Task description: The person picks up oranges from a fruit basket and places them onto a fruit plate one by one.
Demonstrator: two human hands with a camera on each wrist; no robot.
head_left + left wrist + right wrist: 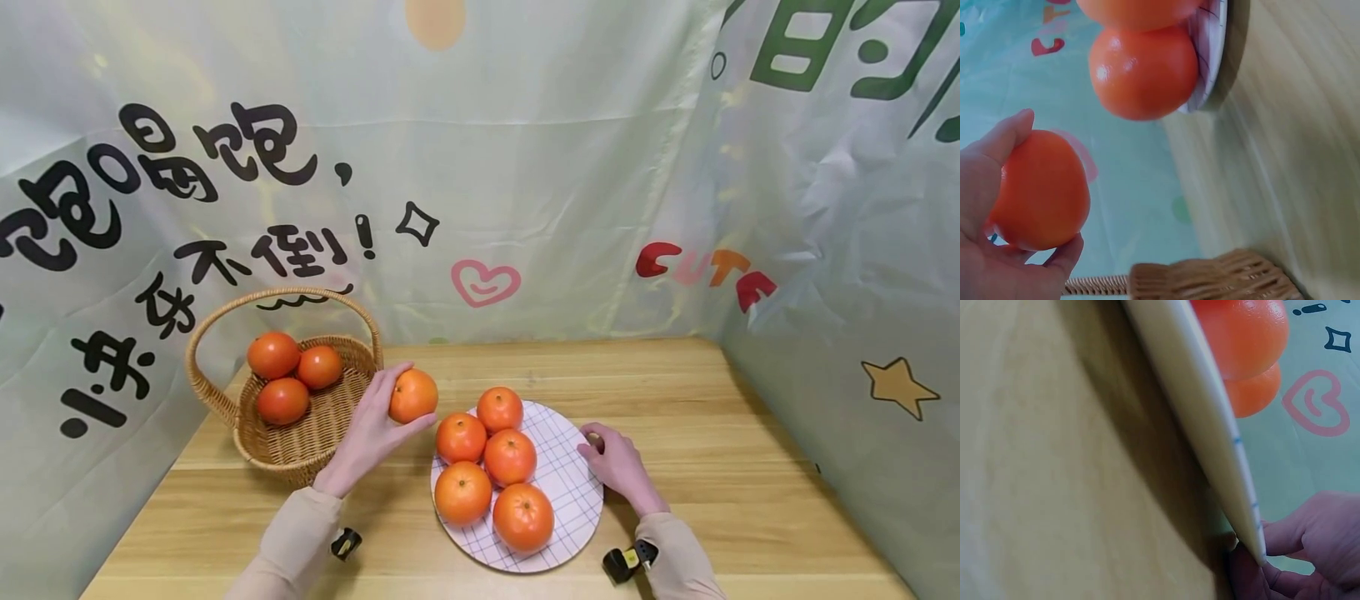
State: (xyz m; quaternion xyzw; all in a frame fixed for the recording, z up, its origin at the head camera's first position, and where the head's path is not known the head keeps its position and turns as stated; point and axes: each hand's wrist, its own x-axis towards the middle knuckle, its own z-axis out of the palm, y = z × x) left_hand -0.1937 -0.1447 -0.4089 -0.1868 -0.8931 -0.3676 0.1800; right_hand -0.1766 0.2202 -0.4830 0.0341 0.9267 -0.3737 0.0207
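My left hand [377, 423] grips a round orange [414, 396] between thumb and fingers, held up between the basket and the plate. The left wrist view shows this orange [1044, 190] from the side, smooth and lifted off the table. A white plate [566, 467] with a thin blue checked pattern carries several oranges [510, 457], grouped toward its left side. At the plate's right rim, my right hand [617, 460] pinches the edge, thumb above and fingers beneath in the right wrist view. Left of the plate stands a wicker basket [315, 425] with three redder, glossy round fruits [282, 401] inside.
The basket's tall handle [288, 293] arches over its opening, close to my left hand. Wooden tabletop [750, 467] stretches right of the plate. A printed cloth [525, 183] hangs behind the table and along both sides.
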